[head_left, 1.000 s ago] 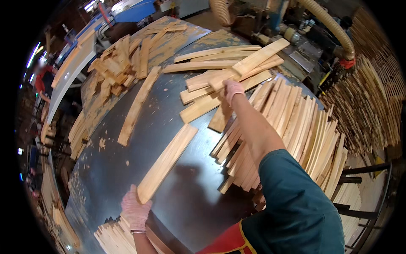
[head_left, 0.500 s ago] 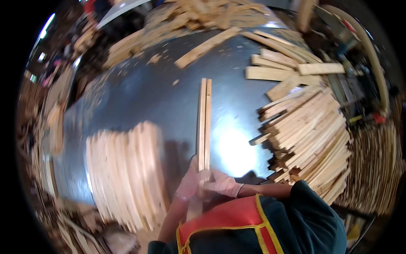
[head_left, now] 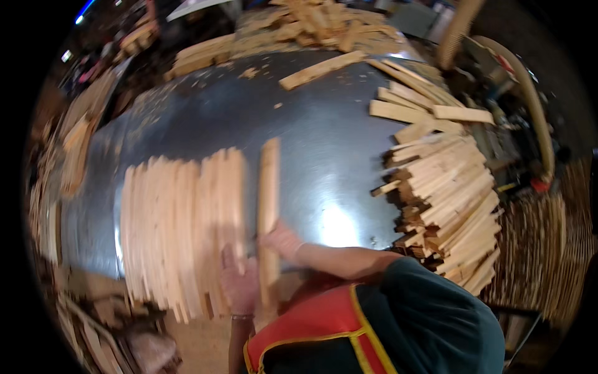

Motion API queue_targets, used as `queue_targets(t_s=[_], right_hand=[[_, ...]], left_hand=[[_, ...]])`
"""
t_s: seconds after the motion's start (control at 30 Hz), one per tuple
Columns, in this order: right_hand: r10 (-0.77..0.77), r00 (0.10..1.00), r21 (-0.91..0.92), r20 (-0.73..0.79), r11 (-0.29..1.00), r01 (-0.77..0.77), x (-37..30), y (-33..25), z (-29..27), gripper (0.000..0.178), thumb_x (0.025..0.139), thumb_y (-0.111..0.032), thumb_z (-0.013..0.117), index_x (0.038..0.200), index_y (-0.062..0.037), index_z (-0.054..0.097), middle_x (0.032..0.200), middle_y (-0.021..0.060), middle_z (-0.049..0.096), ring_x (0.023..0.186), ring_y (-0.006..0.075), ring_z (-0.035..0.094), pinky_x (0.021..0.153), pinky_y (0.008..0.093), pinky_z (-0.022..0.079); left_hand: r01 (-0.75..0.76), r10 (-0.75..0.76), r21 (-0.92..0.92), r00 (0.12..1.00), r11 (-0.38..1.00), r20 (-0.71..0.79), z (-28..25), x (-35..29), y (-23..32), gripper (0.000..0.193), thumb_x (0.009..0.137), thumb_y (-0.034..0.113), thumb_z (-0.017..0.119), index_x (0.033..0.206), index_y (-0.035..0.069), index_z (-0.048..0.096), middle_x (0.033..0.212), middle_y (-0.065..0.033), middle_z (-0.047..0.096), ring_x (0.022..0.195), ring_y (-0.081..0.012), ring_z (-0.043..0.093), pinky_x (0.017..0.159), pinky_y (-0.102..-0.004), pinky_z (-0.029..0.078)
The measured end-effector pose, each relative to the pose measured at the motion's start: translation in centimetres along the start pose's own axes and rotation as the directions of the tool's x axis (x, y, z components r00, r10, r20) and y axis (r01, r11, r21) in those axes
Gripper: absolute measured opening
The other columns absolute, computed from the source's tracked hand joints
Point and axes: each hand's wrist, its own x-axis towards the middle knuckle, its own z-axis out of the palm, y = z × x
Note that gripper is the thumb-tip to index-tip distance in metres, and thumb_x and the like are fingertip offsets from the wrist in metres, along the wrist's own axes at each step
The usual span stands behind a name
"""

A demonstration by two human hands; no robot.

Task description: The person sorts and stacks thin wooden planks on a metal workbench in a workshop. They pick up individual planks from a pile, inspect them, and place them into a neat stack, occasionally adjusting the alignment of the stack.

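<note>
Both my hands wear pale pinkish gloves. My right hand [head_left: 283,241] is closed around the side of a single wooden strip [head_left: 269,187], which stands lengthwise in front of me, slightly blurred. To its left, my left hand [head_left: 241,288] grips the near end of the outermost strip [head_left: 235,193] at the right side of a row of strips. That row [head_left: 162,230] lies side by side on the dark, shiny table [head_left: 317,143], with uneven ends. A narrow gap separates the strip in my right hand from the row.
A slanted heap of wooden strips [head_left: 458,212] lies at the table's right, with loose boards [head_left: 398,110] beyond it. One board [head_left: 321,70] rests near the far edge. Scrap wood [head_left: 311,25] is piled behind. More stacked wood [head_left: 542,249] stands right of the table.
The two strips held together in front of me have come apart. My left hand has moved left to the row, and my right hand has shifted left with one strip. The view has shifted too.
</note>
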Motion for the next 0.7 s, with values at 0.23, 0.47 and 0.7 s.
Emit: queue_targets(t_s=[0.23, 0.47, 0.7], right_hand=[[-0.342, 0.800, -0.116, 0.493, 0.885, 0.450, 4.8, 1.4, -5.9, 0.040, 0.095, -0.031, 0.072, 0.120, -0.0032, 0.060, 0.108, 0.0119, 0.065, 0.102, 0.0237, 0.063, 0.091, 0.0393, 0.053], [-0.383, 0.892, -0.509, -0.240, 0.832, 0.220, 5.1, 1.0, -35.4, 0.065, 0.098, -0.043, 0.064, 0.150, -0.0042, 0.055, 0.132, 0.0202, 0.070, 0.120, 0.0339, 0.067, 0.106, 0.0378, 0.052], [-0.281, 0.838, -0.873, -0.468, 0.296, -0.388, 8.3, 2.5, -57.3, 0.063, 0.095, -0.027, 0.068, 0.155, -0.0197, 0.051, 0.146, 0.0078, 0.062, 0.132, 0.0329, 0.061, 0.111, 0.0462, 0.048]], left_hand=[[-0.270, 0.129, 0.637, 0.957, 0.722, 0.261, 3.6, 1.2, -2.2, 0.085, 0.087, 0.035, 0.074, 0.158, 0.003, 0.042, 0.162, -0.0227, 0.042, 0.152, -0.0424, 0.036, 0.126, -0.0542, 0.029], [-0.134, 0.011, 0.589, 0.978, 0.797, 0.207, 3.4, 2.5, 0.6, 0.084, 0.082, 0.035, 0.078, 0.154, 0.003, 0.048, 0.162, -0.0206, 0.042, 0.152, -0.0413, 0.036, 0.126, -0.0551, 0.029], [-0.385, 0.161, 0.395, 0.855, 0.834, 0.493, 9.7, 4.9, 6.7, 0.084, 0.080, 0.033, 0.081, 0.154, 0.007, 0.049, 0.161, -0.0210, 0.044, 0.151, -0.0392, 0.038, 0.123, -0.0540, 0.032]])
